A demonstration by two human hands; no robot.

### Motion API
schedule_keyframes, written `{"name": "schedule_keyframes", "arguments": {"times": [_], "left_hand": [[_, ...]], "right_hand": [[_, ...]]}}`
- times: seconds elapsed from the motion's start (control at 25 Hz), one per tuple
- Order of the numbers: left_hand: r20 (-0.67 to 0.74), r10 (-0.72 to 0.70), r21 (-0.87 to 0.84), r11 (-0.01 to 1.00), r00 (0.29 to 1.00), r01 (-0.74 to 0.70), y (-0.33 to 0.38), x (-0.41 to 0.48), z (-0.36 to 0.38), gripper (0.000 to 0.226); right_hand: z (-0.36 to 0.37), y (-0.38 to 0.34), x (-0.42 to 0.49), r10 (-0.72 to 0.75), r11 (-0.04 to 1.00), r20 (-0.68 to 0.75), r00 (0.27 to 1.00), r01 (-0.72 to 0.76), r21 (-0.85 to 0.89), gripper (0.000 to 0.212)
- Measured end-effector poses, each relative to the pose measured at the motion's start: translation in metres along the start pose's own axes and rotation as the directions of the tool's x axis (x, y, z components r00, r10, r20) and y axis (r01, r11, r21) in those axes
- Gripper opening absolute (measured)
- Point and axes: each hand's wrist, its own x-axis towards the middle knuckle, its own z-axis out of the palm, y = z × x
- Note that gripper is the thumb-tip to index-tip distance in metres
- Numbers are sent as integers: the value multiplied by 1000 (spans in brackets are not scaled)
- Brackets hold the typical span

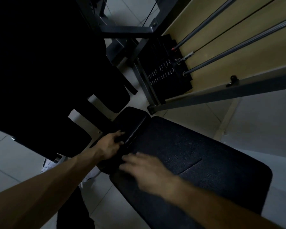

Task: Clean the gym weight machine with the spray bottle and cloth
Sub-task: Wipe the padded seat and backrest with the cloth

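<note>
Two hands worked at the gym weight machine: one long black textured padded surface, its long axis running from upper left to lower right, and one small black seat cushion butting its upper-left end. One black weight stack with white numerals stood beyond by the beige wall, under two grey steel guide rods. The left hand had its fingers curled on the seat cushion's near edge. The right hand, blurred, lay with fingers spread over the surface's left corner. The dark padded shapes at left were hard to make out, as was a white thing under the left forearm.
</note>
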Motion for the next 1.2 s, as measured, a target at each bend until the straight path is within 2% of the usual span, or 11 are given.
{"name": "schedule_keyframes", "arguments": {"times": [0.08, 0.2, 0.36, 0.52, 0.6, 0.76, 0.88, 0.96, 1.04, 1.12, 1.2], "left_hand": [[-10, -14, 53, 999, 1000, 15, -2, -2, 5, 66], [-78, -1, 108, 994, 997, 10, -8, -13, 14, 67], [-159, 40, 88, 996, 986, -26, -21, -26, 26, 22], [-151, 38, 111, 994, 988, -21, -21, -26, 28, 17], [-127, 25, 114, 993, 992, -11, -20, -26, 28, 19], [-77, 17, 134, 991, 997, -7, -21, -35, 27, 29], [-47, 0, 162, 987, 999, 7, -20, -41, 27, 41], [-20, -17, 169, 985, 1000, 20, -19, -41, 26, 46], [14, -34, 186, 982, 999, 31, -16, -41, 25, 52], [29, -47, 198, 979, 998, 40, -12, -43, 25, 56], [19, -65, 201, 978, 998, 60, -7, -46, 27, 59]], "right_hand": [[-27, 47, -2, 187, 975, -147, 971, -201, -89, 65], [-65, 113, -9, 441, 883, -318, 839, -470, -15, 58], [-26, 44, -12, 344, 926, -317, 884, -376, -44, 45], [32, -33, -34, 76, 997, -146, 986, -74, 19, 30], [20, -13, -37, 65, 997, -147, 987, -69, -24, 38], [-47, 81, -46, 437, 879, -368, 821, -476, -17, 36], [-57, 81, -48, 549, 793, -464, 695, -609, 24, 36], [-20, 25, -51, 423, 872, -417, 804, -486, -51, 40], [27, -36, -67, 179, 969, -263, 948, -216, -118, 35], [39, -53, -84, 46, 988, -216, 975, -76, -134, 36], [17, -26, -89, 97, 976, -276, 956, -146, -164, 51]]}}
